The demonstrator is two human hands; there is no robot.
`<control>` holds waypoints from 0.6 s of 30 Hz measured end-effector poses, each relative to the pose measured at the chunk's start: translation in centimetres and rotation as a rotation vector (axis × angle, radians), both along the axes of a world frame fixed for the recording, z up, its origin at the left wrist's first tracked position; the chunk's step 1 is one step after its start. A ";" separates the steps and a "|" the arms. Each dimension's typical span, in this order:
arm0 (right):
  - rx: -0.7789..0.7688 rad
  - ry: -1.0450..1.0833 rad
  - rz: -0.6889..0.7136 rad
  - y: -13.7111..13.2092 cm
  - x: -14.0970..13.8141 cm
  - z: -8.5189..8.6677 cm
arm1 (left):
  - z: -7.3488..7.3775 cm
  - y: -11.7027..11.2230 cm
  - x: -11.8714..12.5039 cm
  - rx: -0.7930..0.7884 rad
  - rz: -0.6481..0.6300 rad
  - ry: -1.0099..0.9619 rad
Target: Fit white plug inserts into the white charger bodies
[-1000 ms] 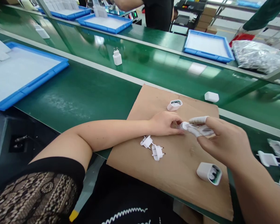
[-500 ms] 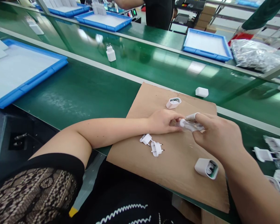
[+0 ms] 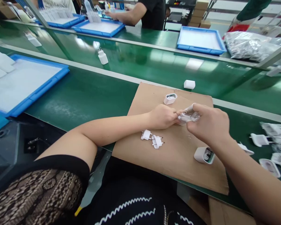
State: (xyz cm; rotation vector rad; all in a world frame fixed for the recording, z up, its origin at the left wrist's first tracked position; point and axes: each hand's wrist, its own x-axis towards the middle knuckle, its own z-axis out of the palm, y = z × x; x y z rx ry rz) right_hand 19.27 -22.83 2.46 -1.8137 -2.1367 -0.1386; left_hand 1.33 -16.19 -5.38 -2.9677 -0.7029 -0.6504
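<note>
Over a brown cardboard sheet (image 3: 178, 162) my two hands meet on one small white charger part (image 3: 189, 116). My right hand (image 3: 209, 125), with white finger cots, is closed around it. My left hand (image 3: 162, 116) pinches its left end with the fingertips. Two white plug caps with pins (image 3: 152, 139) lie just below my left wrist. An open white charger shell (image 3: 170, 98) lies beyond my hands, and another shell (image 3: 204, 155) lies under my right forearm.
A green conveyor (image 3: 135, 59) runs behind the cardboard, carrying a white charger (image 3: 102, 57) and a white block (image 3: 189, 84). Blue trays (image 3: 25, 81) (image 3: 200, 40) stand left and far right. More white parts (image 3: 269, 147) lie at right. Another person's arm (image 3: 128, 15) works across the belt.
My hands have drawn closer together on the part, the right fingers now curled round it. The charger and the block on the conveyor have moved left. The view has shifted a little.
</note>
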 end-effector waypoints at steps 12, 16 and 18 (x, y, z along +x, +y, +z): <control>-0.205 1.074 -0.071 0.3 3.4 -2.8 | 2.5 -1.2 -0.4 -0.370 -0.015 -0.272; -0.309 1.414 -0.077 1.3 4.9 -3.5 | 4.5 1.7 -0.9 -0.285 0.098 -0.478; -0.411 1.423 -0.096 1.8 5.1 -3.8 | 5.1 5.1 -0.9 -0.296 0.282 -0.526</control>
